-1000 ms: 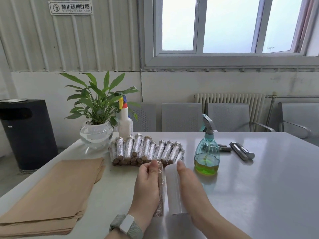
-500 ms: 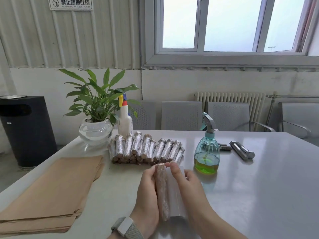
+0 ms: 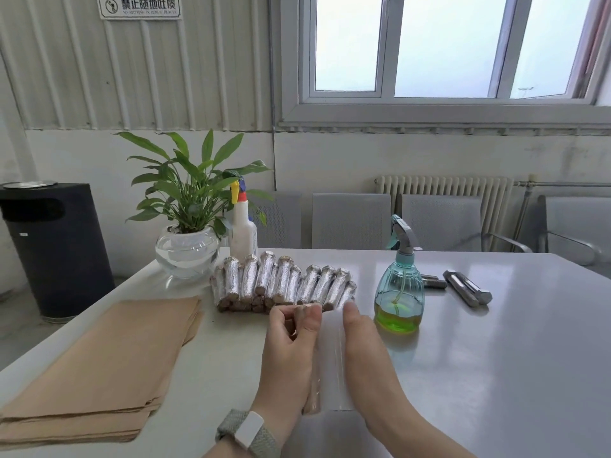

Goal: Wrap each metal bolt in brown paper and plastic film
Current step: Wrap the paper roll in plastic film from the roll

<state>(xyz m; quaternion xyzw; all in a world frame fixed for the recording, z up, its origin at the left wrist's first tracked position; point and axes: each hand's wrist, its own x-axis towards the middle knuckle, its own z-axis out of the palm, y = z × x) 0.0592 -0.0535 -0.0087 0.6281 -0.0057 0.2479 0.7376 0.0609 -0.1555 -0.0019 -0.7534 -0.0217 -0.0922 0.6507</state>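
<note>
The left hand [image 3: 291, 345] is curling its fingers round the far end of a paper-wrapped bolt [image 3: 312, 391] that is lying lengthwise near the front edge of the grey table [image 3: 496, 375], its brown near end showing below the palm. Just to the right, a roll of plastic film [image 3: 334, 358] is lying parallel and close beside the bolt, and the right hand [image 3: 363, 352] is resting along the roll's right side with fingers straight and relaxed, the thumb tip reaching its far end. Whether film is already stretching across the bolt is too faint to tell. A watch [image 3: 248, 433] is sitting on the left wrist. Beyond the hands, toward the middle of the table, a pile of wrapped bolts [image 3: 281, 282] is lying in a row, stacked in layers. A stack of brown paper [image 3: 99, 368] is lying along the left edge. A green spray bottle [image 3: 399, 292] is standing to the right of the pile, and bare metal bolts [image 3: 468, 287] are lying beyond it toward the right. At the far left corner a potted plant [image 3: 188, 219] in a glass bowl is standing beside a white spray bottle [image 3: 243, 231].
</note>
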